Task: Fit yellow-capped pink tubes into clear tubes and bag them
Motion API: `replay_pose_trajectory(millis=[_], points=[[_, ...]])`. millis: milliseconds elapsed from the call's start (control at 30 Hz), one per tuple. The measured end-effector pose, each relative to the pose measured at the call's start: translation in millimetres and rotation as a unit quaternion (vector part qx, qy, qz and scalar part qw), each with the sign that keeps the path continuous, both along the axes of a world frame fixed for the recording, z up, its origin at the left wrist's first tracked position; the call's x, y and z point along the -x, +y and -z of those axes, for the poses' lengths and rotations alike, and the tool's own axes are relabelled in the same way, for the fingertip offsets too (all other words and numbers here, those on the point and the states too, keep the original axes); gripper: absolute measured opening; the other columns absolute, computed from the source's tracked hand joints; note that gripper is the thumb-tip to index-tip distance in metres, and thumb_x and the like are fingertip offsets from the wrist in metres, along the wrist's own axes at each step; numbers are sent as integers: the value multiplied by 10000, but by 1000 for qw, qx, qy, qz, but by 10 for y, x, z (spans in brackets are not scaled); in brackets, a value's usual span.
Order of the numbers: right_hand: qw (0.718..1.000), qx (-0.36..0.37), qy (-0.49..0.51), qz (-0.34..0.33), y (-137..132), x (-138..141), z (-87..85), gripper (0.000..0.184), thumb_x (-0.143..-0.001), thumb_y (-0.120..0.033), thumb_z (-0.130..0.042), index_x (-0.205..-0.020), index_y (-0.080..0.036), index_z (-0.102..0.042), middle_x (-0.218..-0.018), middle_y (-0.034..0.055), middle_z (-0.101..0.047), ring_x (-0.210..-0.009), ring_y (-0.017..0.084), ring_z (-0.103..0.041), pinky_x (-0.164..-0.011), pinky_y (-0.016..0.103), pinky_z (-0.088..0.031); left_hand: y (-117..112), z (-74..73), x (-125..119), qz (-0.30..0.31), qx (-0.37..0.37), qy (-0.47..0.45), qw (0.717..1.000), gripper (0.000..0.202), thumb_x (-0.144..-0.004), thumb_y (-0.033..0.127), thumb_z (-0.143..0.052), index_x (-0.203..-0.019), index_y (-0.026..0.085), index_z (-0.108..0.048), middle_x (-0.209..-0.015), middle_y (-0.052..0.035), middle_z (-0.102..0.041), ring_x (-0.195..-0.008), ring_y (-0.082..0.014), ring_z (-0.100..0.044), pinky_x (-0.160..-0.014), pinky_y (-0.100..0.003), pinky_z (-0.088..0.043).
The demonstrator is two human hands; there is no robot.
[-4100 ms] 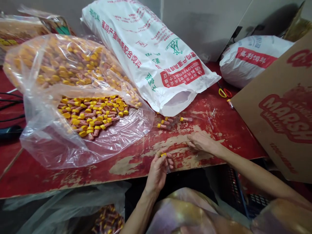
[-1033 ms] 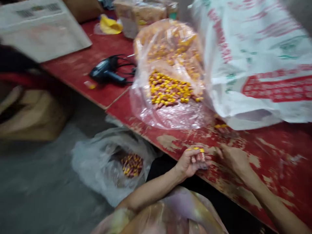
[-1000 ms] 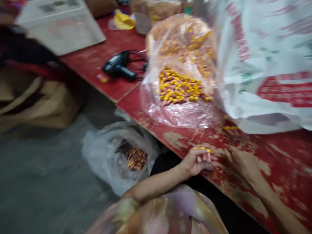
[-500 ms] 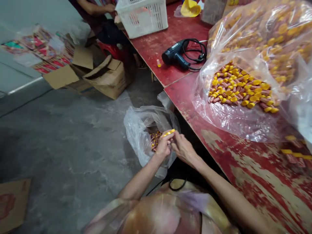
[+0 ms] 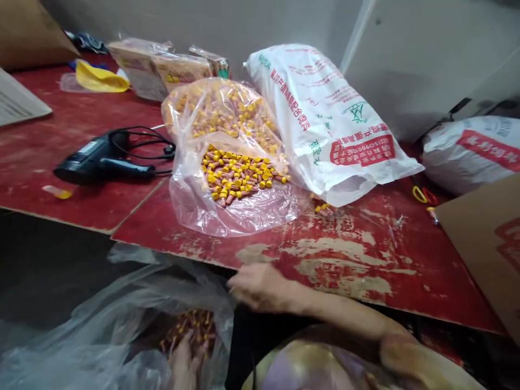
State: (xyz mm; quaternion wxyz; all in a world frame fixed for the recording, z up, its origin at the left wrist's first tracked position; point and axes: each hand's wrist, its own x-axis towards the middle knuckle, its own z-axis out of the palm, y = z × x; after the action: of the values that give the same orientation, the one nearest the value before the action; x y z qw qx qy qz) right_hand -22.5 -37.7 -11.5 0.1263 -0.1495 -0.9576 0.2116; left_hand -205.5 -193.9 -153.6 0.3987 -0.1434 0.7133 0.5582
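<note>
My left hand point(image 5: 187, 355) reaches down into a clear plastic bag point(image 5: 122, 303) below the table edge. Its fingers are at a heap of small brown-red pieces with yellow ends point(image 5: 195, 322) and are partly hidden. My right hand point(image 5: 258, 287) is at the table's front edge, blurred by motion with its fingers curled; whether it holds anything is not visible. On the table, a large clear bag point(image 5: 199, 216) lies with its mouth towards me, full of small reddish, yellow-capped pieces point(image 5: 239, 173).
A dark heat gun point(image 5: 97, 157) with a coiled cable lies left on the red table point(image 5: 195, 246). A white printed sack point(image 5: 320, 119) leans behind. Yellow-and-red-handled scissors point(image 5: 424, 196) and a cardboard box point(image 5: 483, 238) are at the right. Packaged cards point(image 5: 179, 70) stand at the back.
The view has swung right towards the table. My hands, earlier together at a row of yellow-capped pieces, are now apart: left down in the lower bag, right by the table edge.
</note>
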Motion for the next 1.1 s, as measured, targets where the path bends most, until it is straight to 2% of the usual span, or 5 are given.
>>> replay_pose_trajectory(millis=[133, 267, 500, 800, 1100], points=[[921, -83, -36, 379, 692, -1050, -87, 228, -927, -218, -380, -987, -163, -593, -938, 83, -564, -821, 159, -525, -688, 253, -400, 281, -73, -81, -59, -18, 14, 998, 206, -616, 100, -607, -771, 190, -503, -718, 13, -581, -601, -124, -568, -591, -266, -477], [824, -126, -160, 529, 1109, -1585, -32, 247, -923, -255, -395, -1026, -161, -599, -1041, 121, -518, -898, 206, -499, -691, 285, -377, 655, -664, -454, -28, -142, 123, 982, 239, -672, 170, -658, -894, 197, -574, -860, 3, -637, -768, -114, -615, -724, -233, -492], [845, -132, -194, 481, 1111, -1580, -6, 255, -927, -291, -386, -978, -131, -578, -1018, 146, -555, -927, 227, -504, -732, 304, -334, 911, -1430, -1258, 215, -233, 175, 932, 260, -711, 237, -720, -960, 231, -645, -915, 2, -678, -870, -145, -632, -840, -227, -490], [865, 6, -301, 400, 833, -2072, -456, 321, -911, -349, -390, -751, -188, -617, -697, 54, -652, -606, 145, -548, -550, 267, -209, 1271, -1472, -1916, 403, -255, -81, 875, 274, -699, 318, -730, -892, 149, -635, -761, -43, -656, -635, -130, -605, -591, -225, -493], [876, -9, -310, 370, 878, -2007, -157, 246, -902, -252, -429, -749, -155, -595, -739, 105, -668, -672, 168, -594, -585, 260, -272, 1428, -1456, -2149, 409, -217, -242, 853, 310, -683, 291, -744, -882, 128, -570, -738, -61, -661, -569, -137, -618, -530, -238, -493]])
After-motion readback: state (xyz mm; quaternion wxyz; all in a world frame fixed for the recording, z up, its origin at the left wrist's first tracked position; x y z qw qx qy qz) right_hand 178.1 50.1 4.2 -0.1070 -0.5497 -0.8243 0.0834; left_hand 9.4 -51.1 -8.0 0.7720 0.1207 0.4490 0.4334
